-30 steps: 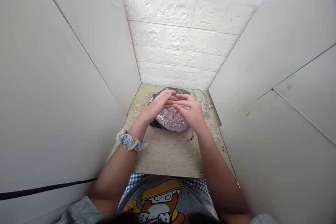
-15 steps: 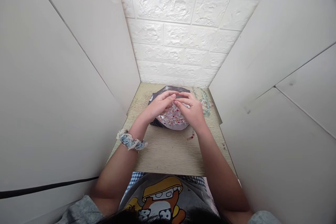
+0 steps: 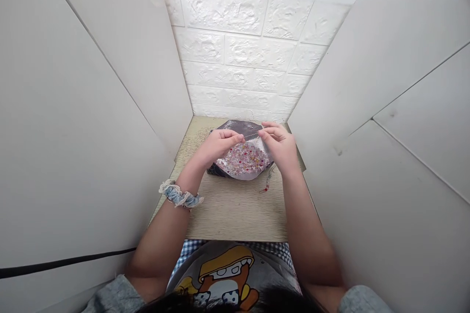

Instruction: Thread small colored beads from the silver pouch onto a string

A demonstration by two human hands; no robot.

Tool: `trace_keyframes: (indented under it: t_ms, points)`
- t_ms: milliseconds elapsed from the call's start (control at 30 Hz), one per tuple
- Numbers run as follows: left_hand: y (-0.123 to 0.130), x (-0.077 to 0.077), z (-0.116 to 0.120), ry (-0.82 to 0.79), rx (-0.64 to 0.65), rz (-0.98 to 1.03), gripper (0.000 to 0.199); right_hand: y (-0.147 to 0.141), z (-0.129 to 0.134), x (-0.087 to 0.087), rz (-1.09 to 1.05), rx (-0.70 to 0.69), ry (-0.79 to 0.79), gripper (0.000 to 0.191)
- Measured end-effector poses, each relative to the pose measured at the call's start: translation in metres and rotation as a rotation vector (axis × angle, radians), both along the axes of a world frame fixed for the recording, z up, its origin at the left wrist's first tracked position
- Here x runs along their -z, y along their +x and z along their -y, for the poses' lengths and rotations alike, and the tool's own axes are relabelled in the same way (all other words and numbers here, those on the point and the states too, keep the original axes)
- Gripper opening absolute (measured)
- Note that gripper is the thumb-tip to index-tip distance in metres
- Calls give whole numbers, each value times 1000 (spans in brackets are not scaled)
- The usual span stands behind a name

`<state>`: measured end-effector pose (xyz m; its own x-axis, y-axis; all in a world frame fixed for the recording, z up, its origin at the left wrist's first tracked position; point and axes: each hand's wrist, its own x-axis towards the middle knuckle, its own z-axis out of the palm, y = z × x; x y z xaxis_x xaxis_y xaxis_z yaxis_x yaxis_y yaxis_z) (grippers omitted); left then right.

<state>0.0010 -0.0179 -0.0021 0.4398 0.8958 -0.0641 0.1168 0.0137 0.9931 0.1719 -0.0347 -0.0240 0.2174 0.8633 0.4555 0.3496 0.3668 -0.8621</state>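
A thin needle or wire (image 3: 251, 135) spans the gap between my two hands, above an open silvery bag (image 3: 240, 127). My left hand (image 3: 221, 145) pinches its left end between thumb and fingertips. The right end is pinched by my right hand (image 3: 279, 145), whose other fingers are loosely curled. Below them, many small pink, white and red beads (image 3: 245, 159) fill the bag. A short beaded strand (image 3: 267, 185) with red beads hangs or lies by the bag's right front side; its upper part runs behind my right hand.
The wooden tabletop (image 3: 237, 212) is narrow, with pale panels (image 3: 147, 58) close on the left and others (image 3: 360, 102) on the right. A white brick-patterned wall (image 3: 242, 51) stands behind it. Small specks lie on the table's back left.
My hands have moved apart, my right hand shifting right, and the thin line between them now shows. More of the beads is uncovered. The view has shifted slightly.
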Motion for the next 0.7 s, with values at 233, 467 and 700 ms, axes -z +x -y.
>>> trace_keyframes:
  t_ms: [233,467,700]
  points:
    - [-12,-2,-3,-41,-2,299,17,23,-12,9,-250,197,-28,31]
    - [-7,-1,-7,-144,-72,357,14,-30,1,15,368,-178,-86,27]
    - [-9,1,-7,-72,-97,321,18,-40,11,8,531,-270,-73,18]
